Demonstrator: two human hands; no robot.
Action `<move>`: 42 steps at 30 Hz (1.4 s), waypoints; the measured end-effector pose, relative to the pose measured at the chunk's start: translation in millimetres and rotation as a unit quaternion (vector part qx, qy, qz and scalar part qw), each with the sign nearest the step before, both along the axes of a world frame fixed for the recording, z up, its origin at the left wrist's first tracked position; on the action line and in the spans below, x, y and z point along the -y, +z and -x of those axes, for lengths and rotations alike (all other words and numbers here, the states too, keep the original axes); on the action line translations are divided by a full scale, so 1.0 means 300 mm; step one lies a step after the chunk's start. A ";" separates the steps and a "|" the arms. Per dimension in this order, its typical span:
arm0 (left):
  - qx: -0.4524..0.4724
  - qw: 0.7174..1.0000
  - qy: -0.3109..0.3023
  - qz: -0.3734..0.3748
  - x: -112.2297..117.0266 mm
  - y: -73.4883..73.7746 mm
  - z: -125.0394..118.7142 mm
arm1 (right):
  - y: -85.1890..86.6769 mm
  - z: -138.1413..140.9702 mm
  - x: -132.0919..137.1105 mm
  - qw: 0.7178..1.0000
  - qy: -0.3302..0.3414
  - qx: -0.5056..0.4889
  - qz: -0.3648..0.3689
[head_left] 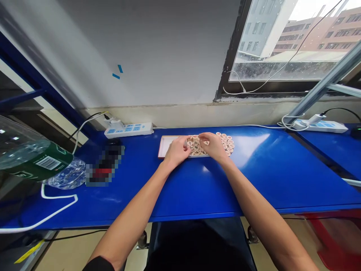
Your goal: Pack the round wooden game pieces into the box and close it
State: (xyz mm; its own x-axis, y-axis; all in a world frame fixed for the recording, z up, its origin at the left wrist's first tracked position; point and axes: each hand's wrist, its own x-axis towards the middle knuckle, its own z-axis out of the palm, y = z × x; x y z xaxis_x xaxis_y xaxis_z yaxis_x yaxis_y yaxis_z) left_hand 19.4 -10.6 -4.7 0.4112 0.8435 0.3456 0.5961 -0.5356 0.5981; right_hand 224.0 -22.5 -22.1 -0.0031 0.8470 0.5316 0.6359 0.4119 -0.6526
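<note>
Round wooden xiangqi pieces [196, 147] with dark characters are packed in rows in a shallow white box, whose front edge shows below them. My left hand [177, 151] curls at the left end of these rows, its index finger against a xiangqi piece in the far row and its thumb near the front pieces. From the right, my right hand [213, 146] bends over the rows, fingertips pinched at the far row's right side and hiding part of what they grip. Beyond my right hand lies a cluster of loose xiangqi pieces [228, 143]. A white tray with a reddish rim [166, 145] sits left, partly behind my left hand.
Power strips stand at the back left [129, 130] and back right [324, 125] of the blue table [197, 192]. A large plastic bottle [45, 160] and a blurred dark object [105, 163] are on the left. A white cable [62, 197] runs along the left side.
</note>
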 end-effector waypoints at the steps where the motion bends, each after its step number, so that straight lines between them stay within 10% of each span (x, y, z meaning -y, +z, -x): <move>1: -0.001 1.000 0.000 -0.008 0.001 -0.002 -0.001 | 0.004 -0.019 -0.003 1.000 -0.027 0.002 -0.006; 5: -0.014 1.000 0.000 -0.015 0.004 -0.006 -0.005 | 0.009 -0.122 -0.006 0.988 -0.144 0.059 0.002; 10: -0.018 1.000 -0.003 -0.009 0.006 -0.008 -0.004 | 0.006 -0.204 0.014 0.978 -0.131 0.147 0.071; 42: -0.038 0.999 0.012 -0.003 0.012 -0.017 -0.013 | -0.077 -0.203 -0.030 0.963 -0.229 0.123 0.068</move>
State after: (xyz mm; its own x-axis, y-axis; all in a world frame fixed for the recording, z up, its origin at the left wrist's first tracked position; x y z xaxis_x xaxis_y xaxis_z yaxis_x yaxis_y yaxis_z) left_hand 23.3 -14.1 -9.9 0.4161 0.8516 0.3187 0.6523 -0.5237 0.5479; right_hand 284.8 -13.6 -45.4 0.2757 0.8513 0.4465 0.8728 -0.0270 -0.4874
